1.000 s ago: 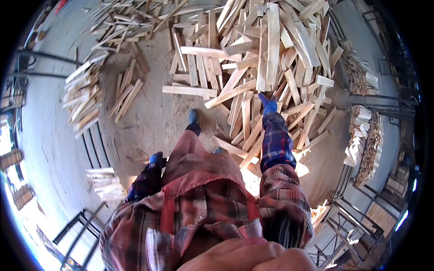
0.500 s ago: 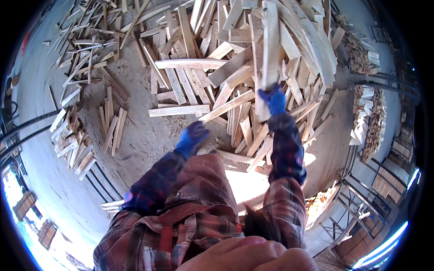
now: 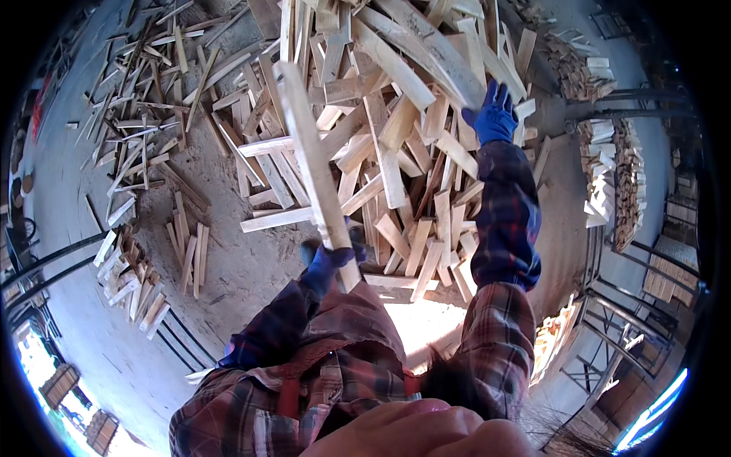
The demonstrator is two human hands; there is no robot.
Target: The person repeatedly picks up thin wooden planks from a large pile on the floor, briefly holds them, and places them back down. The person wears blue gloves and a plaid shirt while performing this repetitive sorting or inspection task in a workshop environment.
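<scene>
My left hand (image 3: 329, 263), in a blue glove, grips the lower end of a long wooden plank (image 3: 314, 160). The plank stands up from my hand in front of my body, its top tilted a little left. Farther out on the right, my gloved right hand (image 3: 495, 116) is open with fingers spread, beside the lower end of a wide board (image 3: 438, 53) on the pile. Whether it touches that board I cannot tell. A big heap of loose wood pieces (image 3: 392, 167) lies jumbled in front of me.
Thin scrap strips (image 3: 145, 122) are scattered at the far left. A stack of short pieces (image 3: 133, 282) rests at the left by black rails (image 3: 179, 324). More wood stacks (image 3: 601, 167) stand on the right, with a metal frame (image 3: 609, 343) nearer to me.
A plank that was upright at my right hand is now in my left hand, farther left. My right hand has let go and moved outward and right, fingers opening.
</scene>
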